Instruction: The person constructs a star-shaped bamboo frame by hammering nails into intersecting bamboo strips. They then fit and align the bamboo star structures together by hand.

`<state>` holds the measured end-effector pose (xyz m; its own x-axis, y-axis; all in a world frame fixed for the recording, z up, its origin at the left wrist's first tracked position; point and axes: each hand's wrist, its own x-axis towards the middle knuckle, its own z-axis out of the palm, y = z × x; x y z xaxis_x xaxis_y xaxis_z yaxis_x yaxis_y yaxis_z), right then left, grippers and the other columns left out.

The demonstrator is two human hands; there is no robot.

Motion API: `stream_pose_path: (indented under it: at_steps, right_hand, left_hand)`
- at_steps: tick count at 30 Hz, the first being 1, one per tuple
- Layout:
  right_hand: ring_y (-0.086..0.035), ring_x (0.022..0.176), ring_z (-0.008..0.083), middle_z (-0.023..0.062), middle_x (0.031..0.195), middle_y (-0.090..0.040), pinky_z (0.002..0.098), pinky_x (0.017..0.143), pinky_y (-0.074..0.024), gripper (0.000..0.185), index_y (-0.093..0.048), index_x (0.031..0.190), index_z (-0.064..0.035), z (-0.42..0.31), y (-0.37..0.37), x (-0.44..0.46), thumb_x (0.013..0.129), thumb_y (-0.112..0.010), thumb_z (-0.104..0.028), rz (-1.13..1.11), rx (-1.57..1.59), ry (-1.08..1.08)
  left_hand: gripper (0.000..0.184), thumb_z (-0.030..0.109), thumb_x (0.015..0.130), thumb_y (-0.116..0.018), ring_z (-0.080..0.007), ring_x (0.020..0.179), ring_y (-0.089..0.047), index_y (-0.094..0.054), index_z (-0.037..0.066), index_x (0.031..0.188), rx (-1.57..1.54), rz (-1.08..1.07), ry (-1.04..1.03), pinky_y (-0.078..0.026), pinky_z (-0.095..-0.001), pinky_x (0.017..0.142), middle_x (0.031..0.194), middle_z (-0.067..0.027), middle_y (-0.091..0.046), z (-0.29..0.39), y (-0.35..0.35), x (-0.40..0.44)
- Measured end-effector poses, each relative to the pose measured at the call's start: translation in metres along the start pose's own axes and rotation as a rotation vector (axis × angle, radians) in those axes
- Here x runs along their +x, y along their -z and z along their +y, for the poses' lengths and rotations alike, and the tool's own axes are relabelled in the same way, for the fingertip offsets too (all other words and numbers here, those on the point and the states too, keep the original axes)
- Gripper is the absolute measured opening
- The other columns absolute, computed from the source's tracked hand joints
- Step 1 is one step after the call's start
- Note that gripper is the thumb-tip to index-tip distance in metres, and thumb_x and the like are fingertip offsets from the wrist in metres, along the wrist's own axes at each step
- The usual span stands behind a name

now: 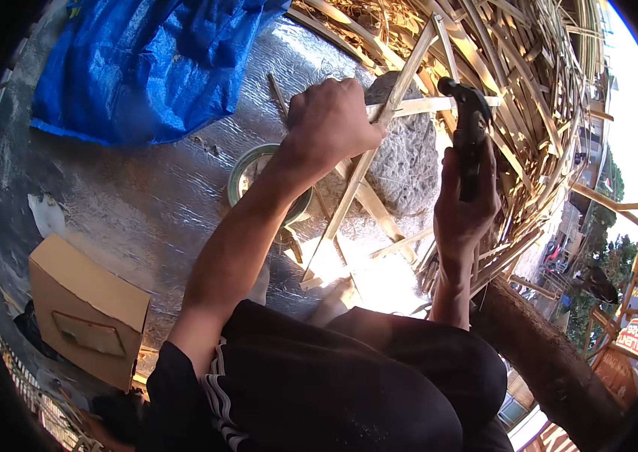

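Note:
My left hand (334, 120) is closed around a light wooden strip frame (401, 79), at a spot where two strips cross. Long thin strips of the frame run up to a pointed corner and down towards my legs. A black hammer (472, 124) stands upright in my right hand (465, 215), whose fingers wrap its handle. The hammer head is close to the right end of the crosswise strip; whether they touch I cannot tell. Beneath the frame lies a rough grey stone (407, 169). My left fingertips are partly hidden.
A round tin (237, 177) sits behind my left forearm on the silvery floor sheet (138, 181). Blue tarp (146, 71) lies at upper left, a cardboard box (85, 309) at lower left. Piled split strips (537, 98) fill the upper right, above a thick log (545, 354).

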<state>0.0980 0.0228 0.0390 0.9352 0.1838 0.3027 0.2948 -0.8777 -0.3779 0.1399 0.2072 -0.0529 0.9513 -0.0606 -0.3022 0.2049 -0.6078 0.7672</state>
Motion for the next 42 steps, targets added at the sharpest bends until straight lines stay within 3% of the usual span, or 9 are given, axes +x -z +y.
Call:
stream_pose_path:
  at_steps: [3, 7, 9, 19, 22, 25, 30, 33, 42]
  right_hand:
    - [-0.071, 0.105, 0.023, 0.0197, 0.118, -0.071, 0.0328, 0.087, -0.057, 0.048, -0.055, 0.137, 0.0043, 0.009, -0.002, -0.001, 0.092, -0.07, -0.004, -0.234, -0.09, 0.027]
    - [-0.075, 0.09, 0.0264, 0.0217, 0.11, -0.072, 0.0353, 0.072, -0.061, 0.057, -0.051, 0.139, 0.0054, 0.029, -0.007, -0.018, 0.086, -0.072, 0.002, 0.129, -0.112, 0.421]
    - [-0.075, 0.084, 0.0252, 0.0198, 0.105, -0.073, 0.0337, 0.064, -0.0587, 0.055, -0.053, 0.138, 0.0026, 0.017, -0.013, -0.017, 0.086, -0.072, 0.003, -0.17, -0.305, 0.285]
    - [-0.075, 0.087, 0.0293, 0.0205, 0.104, -0.073, 0.0387, 0.07, -0.0587, 0.043, -0.051, 0.135, 0.0024, 0.017, -0.015, -0.018, 0.094, -0.064, -0.004, -0.154, -0.128, 0.073]
    - [-0.055, 0.07, 0.0155, 0.0063, 0.09, -0.06, 0.0322, 0.061, -0.0475, 0.037, -0.045, 0.136, 0.0002, 0.029, -0.027, -0.031, 0.102, -0.054, -0.012, 0.126, 0.203, 0.2]
    - [-0.065, 0.073, 0.0181, 0.0145, 0.091, -0.07, 0.0353, 0.06, -0.0477, 0.031, -0.05, 0.13, -0.0007, 0.017, -0.025, -0.021, 0.103, -0.053, -0.015, -0.291, -0.077, -0.116]
    - [-0.071, 0.068, 0.0339, 0.0211, 0.096, -0.071, 0.0395, 0.056, -0.0502, 0.044, -0.039, 0.138, -0.0013, 0.012, -0.022, -0.027, 0.099, -0.058, -0.011, 0.115, -0.054, 0.133]
    - [-0.072, 0.069, 0.0323, 0.0204, 0.094, -0.072, 0.04, 0.057, -0.0521, 0.042, -0.046, 0.136, -0.002, 0.008, -0.019, -0.015, 0.097, -0.062, -0.009, -0.297, -0.16, -0.078]
    - [-0.047, 0.059, 0.0062, 0.0015, 0.075, -0.058, 0.0238, 0.052, -0.0382, 0.032, -0.055, 0.129, -0.0009, 0.009, -0.024, -0.026, 0.104, -0.055, -0.021, -0.027, 0.145, -0.236]
  left_hand:
    - [0.05, 0.049, 0.076, -0.079, -0.036, 0.088, -0.073, -0.073, -0.001, 0.077, -0.023, 0.023, -0.019, -0.057, -0.0452, 0.082, 0.086, -0.0228, -0.072, -0.001, 0.003, -0.003]
    - [0.051, 0.048, 0.076, -0.079, -0.036, 0.087, -0.073, -0.073, -0.002, 0.081, -0.077, -0.015, 0.027, -0.057, -0.0458, 0.082, 0.085, -0.0224, -0.072, 0.004, 0.011, -0.009]
    - [0.052, 0.047, 0.076, -0.079, -0.0355, 0.087, -0.073, -0.073, -0.003, 0.087, -0.057, -0.039, 0.033, -0.057, -0.0453, 0.081, 0.087, -0.022, -0.072, 0.006, 0.014, -0.006]
    - [0.051, 0.049, 0.075, -0.081, -0.0335, 0.083, -0.073, -0.073, -0.001, 0.076, -0.059, -0.028, 0.006, -0.057, -0.0443, 0.079, 0.082, -0.021, -0.072, 0.002, 0.008, 0.002]
    - [0.05, 0.049, 0.074, -0.081, -0.0343, 0.083, -0.073, -0.073, -0.001, 0.076, -0.075, -0.049, 0.023, -0.057, -0.0443, 0.078, 0.083, -0.0218, -0.072, 0.002, 0.007, -0.004]
    - [0.051, 0.05, 0.074, -0.08, -0.0348, 0.082, -0.073, -0.073, 0.0, 0.076, -0.058, -0.009, 0.004, -0.057, -0.0447, 0.078, 0.082, -0.0224, -0.072, -0.002, 0.005, -0.002]
    - [0.051, 0.051, 0.073, -0.08, -0.0352, 0.078, -0.073, -0.074, 0.0, 0.076, -0.072, 0.014, 0.001, -0.057, -0.0449, 0.077, 0.078, -0.0223, -0.072, -0.004, 0.0, -0.003]
    - [0.049, 0.049, 0.073, -0.081, -0.0352, 0.077, -0.073, -0.074, 0.001, 0.076, -0.082, -0.015, -0.01, -0.058, -0.0444, 0.076, 0.077, -0.0213, -0.072, -0.001, 0.0, -0.004]
    - [0.056, 0.056, 0.074, -0.078, -0.0331, 0.075, -0.074, -0.074, 0.0, 0.075, -0.076, 0.054, -0.055, -0.058, -0.0428, 0.071, 0.073, -0.0184, -0.072, -0.009, -0.006, -0.001]
